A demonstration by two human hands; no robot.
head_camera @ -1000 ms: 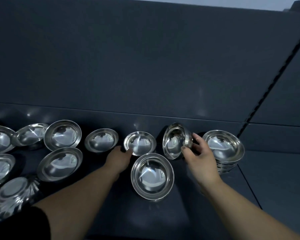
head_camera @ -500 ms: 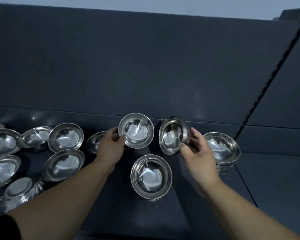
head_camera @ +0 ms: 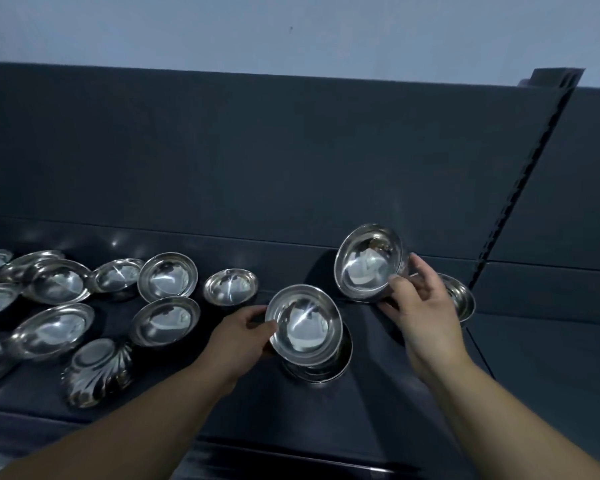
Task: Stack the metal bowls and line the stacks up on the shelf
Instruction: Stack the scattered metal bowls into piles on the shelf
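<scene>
Over the bowl (head_camera: 326,370) on the shelf (head_camera: 378,410), our left hand (head_camera: 237,337) has brought its held bowl (head_camera: 303,325) for nesting; our right hand (head_camera: 421,306) still holds another bowl (head_camera: 367,261).

Glossy polished metal bowls (head_camera: 168,284), matt dark shelf (head_camera: 378,410)

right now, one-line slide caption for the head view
Left hand lowers a shiny metal bowl onto another; right hand holds a tilted one.
</scene>
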